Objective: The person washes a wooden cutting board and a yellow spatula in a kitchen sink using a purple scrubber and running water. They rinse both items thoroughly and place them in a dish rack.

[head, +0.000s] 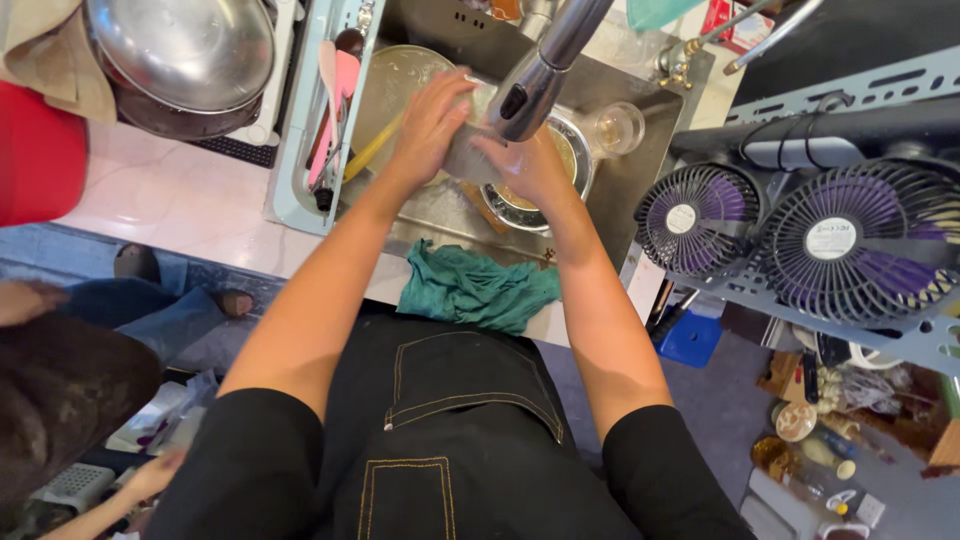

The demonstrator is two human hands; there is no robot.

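Both my hands are over a steel sink [640,170], under the spout of a metal faucet [540,70]. My left hand [430,125] and my right hand [528,168] hold a clear glass item [466,152] between them, one hand on each side. Its exact shape is hard to tell because the fingers cover most of it. Below my right hand sits a round metal bowl [575,150]. A small empty glass [618,127] stands just right of the bowl. A large round pan [395,85] lies in the basin to the left of my left hand.
A pale rack [300,190] on the sink's left holds a pink spatula [340,110] and other utensils. A teal cloth [475,290] drapes over the counter's front edge. Two purple fans [830,245] stand at the right, stacked metal bowls [180,50] at top left. Another person [60,390] crouches at lower left.
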